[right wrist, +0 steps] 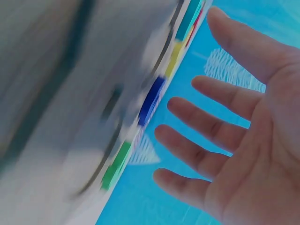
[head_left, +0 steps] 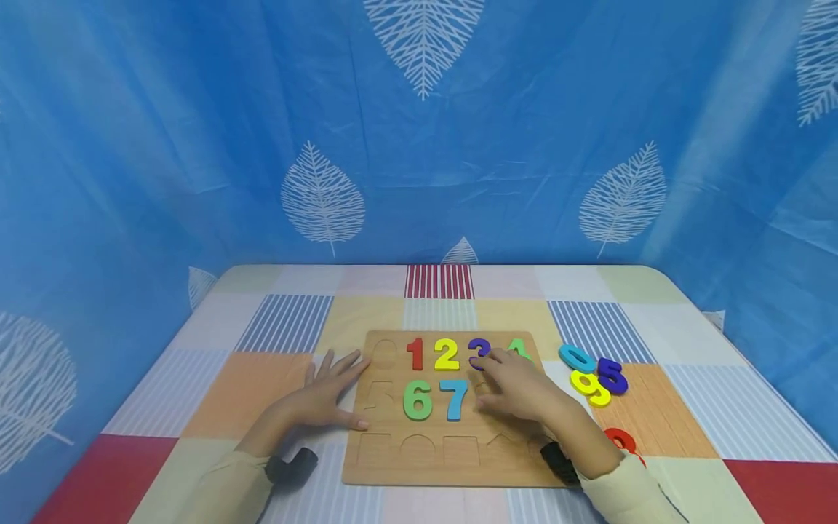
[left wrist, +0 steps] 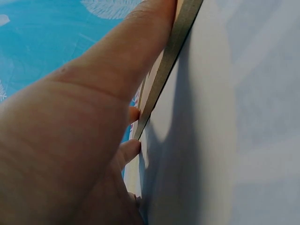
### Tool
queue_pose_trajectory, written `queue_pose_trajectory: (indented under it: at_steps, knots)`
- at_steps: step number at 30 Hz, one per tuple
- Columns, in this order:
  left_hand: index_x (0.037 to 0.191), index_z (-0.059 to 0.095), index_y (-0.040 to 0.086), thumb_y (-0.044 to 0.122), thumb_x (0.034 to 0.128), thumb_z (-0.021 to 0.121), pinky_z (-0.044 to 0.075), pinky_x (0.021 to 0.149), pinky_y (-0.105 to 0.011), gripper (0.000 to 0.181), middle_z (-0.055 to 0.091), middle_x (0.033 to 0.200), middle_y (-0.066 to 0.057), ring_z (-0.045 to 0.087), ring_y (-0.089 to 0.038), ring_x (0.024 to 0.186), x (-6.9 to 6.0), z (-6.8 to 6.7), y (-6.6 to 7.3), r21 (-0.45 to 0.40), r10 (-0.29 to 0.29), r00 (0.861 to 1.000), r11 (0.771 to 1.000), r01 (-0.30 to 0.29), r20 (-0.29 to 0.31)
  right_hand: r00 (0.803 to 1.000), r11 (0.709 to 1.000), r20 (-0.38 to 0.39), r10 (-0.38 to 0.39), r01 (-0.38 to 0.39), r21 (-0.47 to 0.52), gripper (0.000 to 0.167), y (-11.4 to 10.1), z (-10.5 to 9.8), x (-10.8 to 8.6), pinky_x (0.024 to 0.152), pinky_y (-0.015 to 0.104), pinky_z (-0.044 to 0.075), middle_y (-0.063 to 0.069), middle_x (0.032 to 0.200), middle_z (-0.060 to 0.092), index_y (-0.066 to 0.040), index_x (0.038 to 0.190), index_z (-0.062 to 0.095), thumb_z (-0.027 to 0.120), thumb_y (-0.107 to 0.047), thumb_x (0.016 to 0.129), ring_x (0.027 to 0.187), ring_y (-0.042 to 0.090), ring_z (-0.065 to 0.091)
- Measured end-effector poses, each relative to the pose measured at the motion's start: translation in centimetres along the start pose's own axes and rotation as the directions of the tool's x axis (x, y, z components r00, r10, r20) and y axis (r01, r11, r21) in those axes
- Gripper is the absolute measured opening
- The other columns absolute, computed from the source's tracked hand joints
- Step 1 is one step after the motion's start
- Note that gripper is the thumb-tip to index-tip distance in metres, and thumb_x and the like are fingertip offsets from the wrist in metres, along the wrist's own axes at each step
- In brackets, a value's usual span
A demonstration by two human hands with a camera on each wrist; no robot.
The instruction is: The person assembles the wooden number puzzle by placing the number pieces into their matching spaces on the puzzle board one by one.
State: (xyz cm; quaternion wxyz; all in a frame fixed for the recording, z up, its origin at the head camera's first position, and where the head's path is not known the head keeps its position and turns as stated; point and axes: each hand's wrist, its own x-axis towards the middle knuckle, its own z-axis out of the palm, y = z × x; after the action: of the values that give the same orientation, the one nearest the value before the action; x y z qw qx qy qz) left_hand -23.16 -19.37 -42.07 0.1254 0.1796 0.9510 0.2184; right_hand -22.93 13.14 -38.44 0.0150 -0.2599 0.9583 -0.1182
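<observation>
A wooden number puzzle board (head_left: 393, 466) lies on the table, holding a red 1 (head_left: 415, 354), yellow 2 (head_left: 447, 354), purple 3 (head_left: 480, 348), green 4 (head_left: 519, 347), green 6 (head_left: 417, 400) and light-blue 7 (head_left: 453, 399). My left hand (head_left: 327, 397) rests at the board's left edge with fingers spread; in the left wrist view its thumb (left wrist: 136, 42) lies along that edge. Over the right half of the board hovers my right hand (head_left: 524, 386), fingers extended and holding nothing. It partly covers the 3 and the 4. The right wrist view shows its bare palm (right wrist: 253, 154).
Right of the board lie a blue 0 (head_left: 577, 358), a purple 5 (head_left: 612, 376) and a yellow 9 (head_left: 591, 388). A red piece (head_left: 620, 439), partly hidden by the right forearm, sits nearer. A patchwork cloth (head_left: 262, 378) covers the table; a blue leaf-print curtain (head_left: 511, 145) hangs behind.
</observation>
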Motion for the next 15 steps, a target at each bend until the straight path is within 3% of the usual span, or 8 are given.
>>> queue_pose_trajectory:
  at_steps: [5,10,15]
  knots:
    - [0.146,0.023,0.018,0.06,0.064,0.071,-0.012,0.102,-0.067,0.103,0.01,0.154,-0.011,-0.012,-0.047,0.136,0.0,0.2,-0.3,-0.009,0.006,1.0,1.0,-0.006,0.005,1.0,1.0,-0.017,0.027,-0.027,-0.007,0.058,1.4,-1.1,-0.6,0.086,0.045,0.048,0.013,0.114,0.058,-0.005,0.124,0.055,0.072,-0.031,0.076,0.102,0.031,0.054]
    - [0.146,0.023,0.019,0.061,0.0631,0.071,-0.012,0.103,-0.066,0.104,0.01,0.154,-0.01,-0.012,-0.046,0.136,0.0,0.3,-0.3,-0.014,0.001,1.0,1.0,-0.001,0.006,0.997,0.997,-0.032,0.065,-0.064,0.051,0.06,3.0,-2.8,-1.3,0.086,0.052,0.046,0.018,0.118,0.054,-0.001,0.127,0.05,0.072,-0.027,0.077,0.107,0.039,0.051]
    - [0.145,0.024,0.02,0.062,0.0619,0.071,-0.012,0.102,-0.067,0.105,0.011,0.154,-0.011,-0.012,-0.046,0.136,0.0,0.3,-0.2,-0.008,-0.006,1.0,1.0,0.006,0.004,0.986,0.981,-0.01,0.166,-0.164,0.105,0.065,5.4,-4.5,-2.2,0.087,0.06,0.042,0.028,0.125,0.047,0.001,0.13,0.046,0.072,-0.028,0.077,0.113,0.049,0.042]
